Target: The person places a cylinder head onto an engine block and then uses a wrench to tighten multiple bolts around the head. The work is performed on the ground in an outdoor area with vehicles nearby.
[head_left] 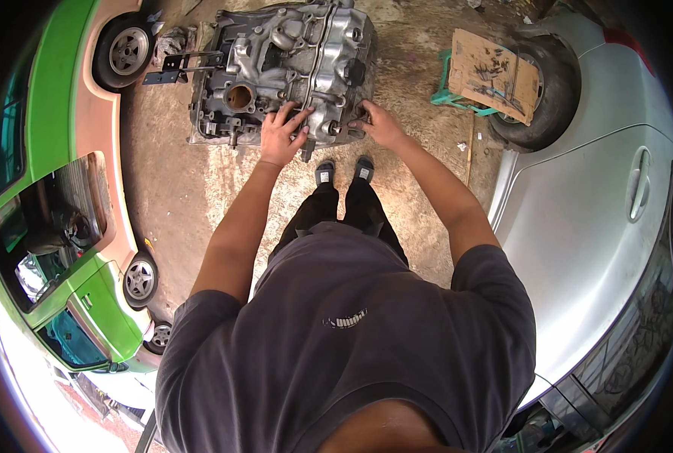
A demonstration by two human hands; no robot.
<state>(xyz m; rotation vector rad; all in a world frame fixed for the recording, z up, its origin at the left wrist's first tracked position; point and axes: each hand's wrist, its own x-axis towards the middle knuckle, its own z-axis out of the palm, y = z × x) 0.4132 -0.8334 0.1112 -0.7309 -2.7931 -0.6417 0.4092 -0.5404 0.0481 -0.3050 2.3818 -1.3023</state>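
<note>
A large grey metal car engine (276, 72) stands in front of me, with a cast intake manifold, a round open port and a ribbed silver cover (339, 57) on its right part. My left hand (281, 137) rests on the engine's near edge, fingers spread over the metal beside the cover. At the near right corner my right hand (379, 124) touches the engine's side, thumb and fingers bent toward each other. Whether something small sits between those fingertips is hidden. A black metal bracket (172, 69) juts out from the engine's left side.
To the right, a green stool (444, 79) carries a board (487, 72) with bolts and tools, next to a car wheel (555, 94). A silver car (578, 204) flanks me on the right, a green and pink vehicle (87, 83) on the left. The floor (174, 189) is stained concrete.
</note>
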